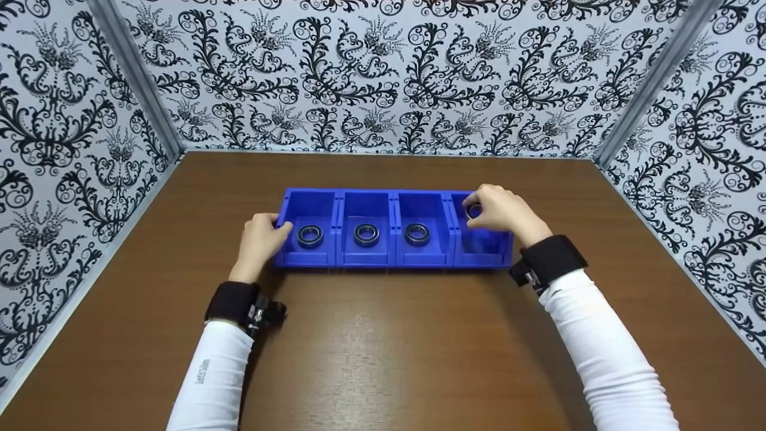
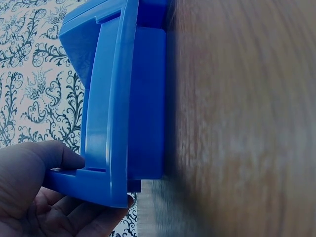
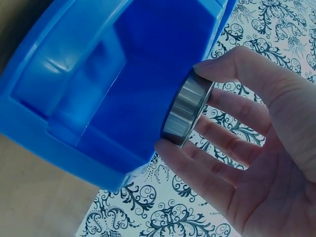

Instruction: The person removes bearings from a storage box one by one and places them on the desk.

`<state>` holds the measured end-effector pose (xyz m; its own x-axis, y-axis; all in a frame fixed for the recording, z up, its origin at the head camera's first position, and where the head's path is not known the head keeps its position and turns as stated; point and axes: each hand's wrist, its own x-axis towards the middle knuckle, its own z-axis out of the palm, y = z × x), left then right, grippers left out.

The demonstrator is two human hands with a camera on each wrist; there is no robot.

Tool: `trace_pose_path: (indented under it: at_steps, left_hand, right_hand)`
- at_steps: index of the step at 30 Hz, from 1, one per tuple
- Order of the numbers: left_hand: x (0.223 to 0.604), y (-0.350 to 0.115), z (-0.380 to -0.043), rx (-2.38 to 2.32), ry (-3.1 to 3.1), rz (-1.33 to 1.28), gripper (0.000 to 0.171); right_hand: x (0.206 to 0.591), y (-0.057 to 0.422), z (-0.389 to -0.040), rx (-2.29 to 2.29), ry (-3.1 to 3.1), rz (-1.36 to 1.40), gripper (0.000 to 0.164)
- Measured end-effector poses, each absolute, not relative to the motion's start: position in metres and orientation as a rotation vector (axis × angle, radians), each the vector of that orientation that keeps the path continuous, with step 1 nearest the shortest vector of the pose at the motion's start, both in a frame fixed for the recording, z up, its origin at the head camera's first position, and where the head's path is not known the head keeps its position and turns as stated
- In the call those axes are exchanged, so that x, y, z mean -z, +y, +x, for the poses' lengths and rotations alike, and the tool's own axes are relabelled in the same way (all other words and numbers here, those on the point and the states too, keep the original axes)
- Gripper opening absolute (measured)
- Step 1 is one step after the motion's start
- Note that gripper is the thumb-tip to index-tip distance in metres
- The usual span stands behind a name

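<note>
A blue bin unit (image 1: 366,260) with several compartments in a row stands on the brown table. My left hand (image 1: 262,240) grips its left side wall, thumb on the inner side and fingers outside, as the left wrist view also shows. Over the rightmost compartment, my right hand (image 1: 501,209) pinches a ball bearing (image 3: 188,109) between thumb and fingertips, with the bearing tilted on edge. One ball bearing lies flat in each other compartment: the left bearing (image 1: 310,245), the second bearing (image 1: 366,243) and the third bearing (image 1: 417,243).
The brown table (image 1: 359,335) extends in front of and around the bins. Patterned black-and-white panels (image 1: 383,78) enclose it at the back and both sides, with grey metal posts (image 1: 140,78) at the corners.
</note>
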<state>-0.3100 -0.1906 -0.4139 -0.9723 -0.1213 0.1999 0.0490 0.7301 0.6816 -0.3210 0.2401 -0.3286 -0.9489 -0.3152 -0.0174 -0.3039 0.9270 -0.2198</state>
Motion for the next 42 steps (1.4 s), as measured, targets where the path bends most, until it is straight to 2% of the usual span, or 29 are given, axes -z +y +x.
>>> trace_pose_path:
  at_steps: [42]
  left_hand:
    - [0.413,-0.192,-0.309,1.107,-2.715,0.069,0.019]
  right_hand:
    - [0.316,0.239,-0.313,0.306,3.056,-0.527,0.048]
